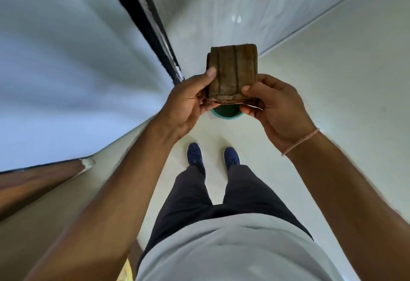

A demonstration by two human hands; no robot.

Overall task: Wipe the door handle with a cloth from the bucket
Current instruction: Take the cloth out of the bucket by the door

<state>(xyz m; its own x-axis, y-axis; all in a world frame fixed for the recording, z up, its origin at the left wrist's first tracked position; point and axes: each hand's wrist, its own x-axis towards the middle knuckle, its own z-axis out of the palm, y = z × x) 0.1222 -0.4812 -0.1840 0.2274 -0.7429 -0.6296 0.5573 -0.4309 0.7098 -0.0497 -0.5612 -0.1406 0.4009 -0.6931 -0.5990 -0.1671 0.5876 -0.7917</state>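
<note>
A folded brown cloth (234, 72) with darker stripes is held flat in front of me, in the middle of the head view. My left hand (188, 101) grips its near left corner, thumb on top. Its near right corner is pinched by my right hand (273, 107), which wears a thin cord on the wrist. Directly below the cloth, on the floor, a green bucket (226, 113) shows only part of its rim; the rest is hidden by the cloth and hands. No door handle is visible.
A dark vertical frame edge (150, 25) runs down the white wall on the left. A brown wooden surface (33, 183) sits at the lower left. My feet in blue shoes (195, 154) stand on the pale tiled floor (332, 81) just short of the bucket.
</note>
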